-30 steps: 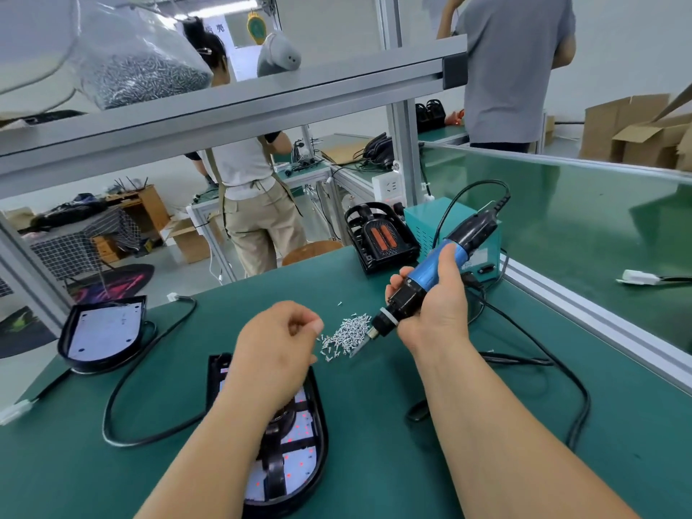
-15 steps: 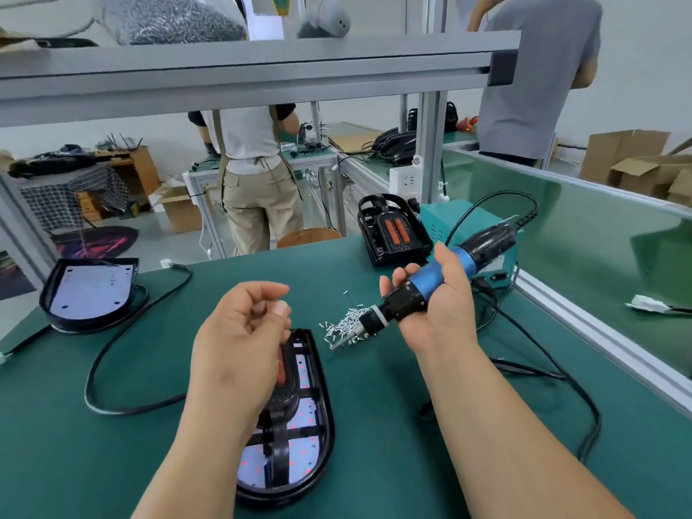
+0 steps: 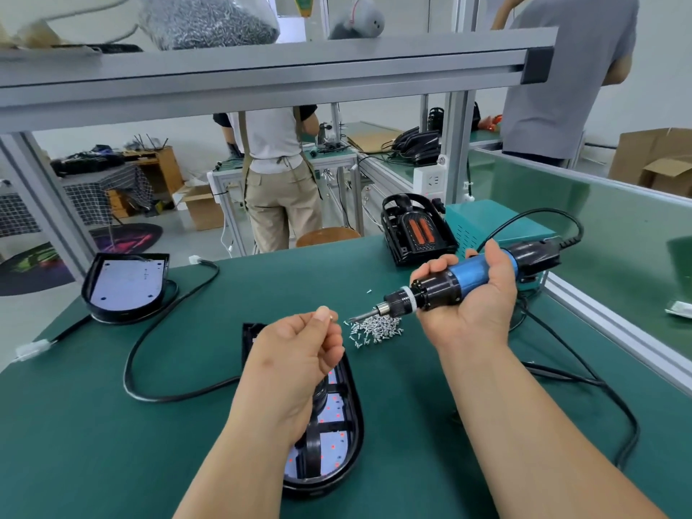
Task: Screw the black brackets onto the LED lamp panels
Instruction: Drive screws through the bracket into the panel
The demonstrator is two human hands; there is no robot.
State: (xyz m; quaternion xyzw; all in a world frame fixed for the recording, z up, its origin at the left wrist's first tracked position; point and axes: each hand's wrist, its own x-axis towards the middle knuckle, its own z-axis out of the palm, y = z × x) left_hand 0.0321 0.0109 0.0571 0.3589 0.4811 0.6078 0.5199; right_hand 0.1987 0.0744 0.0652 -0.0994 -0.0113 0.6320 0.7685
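1. Found LED lamp panel (image 3: 346,432) at lower centre of frame, flat on green table (image 3: 93,443). Face up, red dots on a white board inside a black rim. Upper end partly hidden behind the left wrist.
2. Noted black bracket (image 3: 314,449) lying lengthwise on the panel's face, inside the rim.
3. Recorded left hand (image 3: 299,354) at centre of frame, just above the panel's upper end. Fingers curled, thumb tip pressed against forefinger in a pinch. Contents of the pinch too small to tell.
4. Recorded right hand (image 3: 475,312) right of centre, palm up, fingers wrapped round electric screwdriver (image 3: 449,284) with blue-and-black body. Bit pointing left and slightly down, tip near the left fingertips, apart from them.
5. Logged pile of small silver screws (image 3: 376,329) on the table between the two hands, directly under the bit tip, with a few strays around.
6. Logged second lamp panel (image 3: 125,286) at middle left, white board up. Black cable (image 3: 168,331) looped on the table between the two panels. White connector (image 3: 33,348) at far left edge.
7. Noted black lamp housing (image 3: 417,232) with orange strips at the table's far edge, upper right of centre, teal box (image 3: 483,226) just beside it on the right.
8. Noted aluminium beam (image 3: 262,73) across the top of frame, bag of screws (image 3: 206,16) resting on it at upper left. Two people at benches beyond, backs turned.
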